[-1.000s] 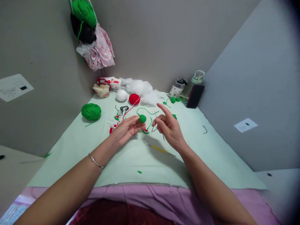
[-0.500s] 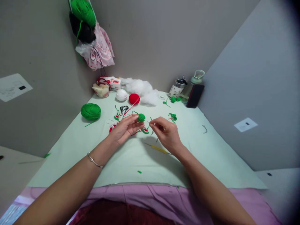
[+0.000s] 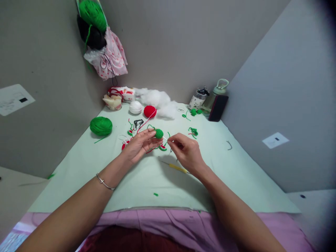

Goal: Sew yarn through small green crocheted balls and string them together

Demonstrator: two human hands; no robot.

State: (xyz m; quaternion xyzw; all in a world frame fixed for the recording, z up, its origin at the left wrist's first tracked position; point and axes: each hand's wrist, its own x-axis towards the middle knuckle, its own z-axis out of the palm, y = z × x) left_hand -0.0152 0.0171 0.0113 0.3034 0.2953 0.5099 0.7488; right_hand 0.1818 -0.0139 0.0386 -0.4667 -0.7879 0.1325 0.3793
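1. Across the middle of the view spread a pale green cover, with white stuffing heaped along its far side.
2. Above the cover, the left hand was half open, its fingers loosely curled, holding a small green ball of stitched yarn at the fingertips.
3. The right hand was closed to a pinch just right of that ball, thumb and forefinger together on a thin rod.
4. A green yarn ball lay well to the left; a red yarn ball sat near the stuffing.
5. A yellow-handled hook lay below the right hand.
6. Slimmest, the thin rod pointed at the small green ball; whether its tip was inside could not be told.
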